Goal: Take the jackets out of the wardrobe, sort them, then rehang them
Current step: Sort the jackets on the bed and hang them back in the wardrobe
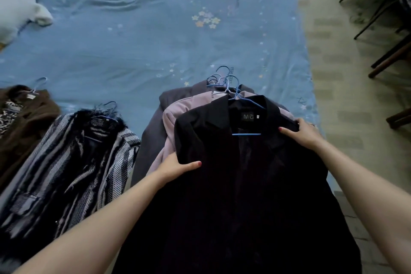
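She stands at the foot of the bed with its rumpled blue star-printed cotton sheet, and the step in hand looks like laying the black tailored jacket on its blue wire hanger squarely on top of a sorted pile. That jacket lies at about five o'clock of the bed, over a pale lilac jacket and a dark grey jacket, whose blue hanger hooks fan out together toward twelve o'clock. To do this well, I would say she should keep both shoulders level, line the hook up with the ones beneath it so the stack can be lifted in one go, and smooth the lapels flat before letting go; the hem hangs off the near edge and could drag the pile down if left unsupported. Her left hand comes in from seven o'clock, thumb on top of the black cloth and fingers tucked under the shoulder edge, so this grip holds the jacket's left shoulder. Her right hand reaches from four o'clock, thumb laid over the other shoulder and fingers wrapped behind, grasping it likewise. Both forearms are stretched forward, wrists fairly straight. At nine o'clock lie two other piles: a black-and-white striped woven jacket with a fringed collar and a brown fuzzy coat. A white plush toy sits at eleven o'clock.
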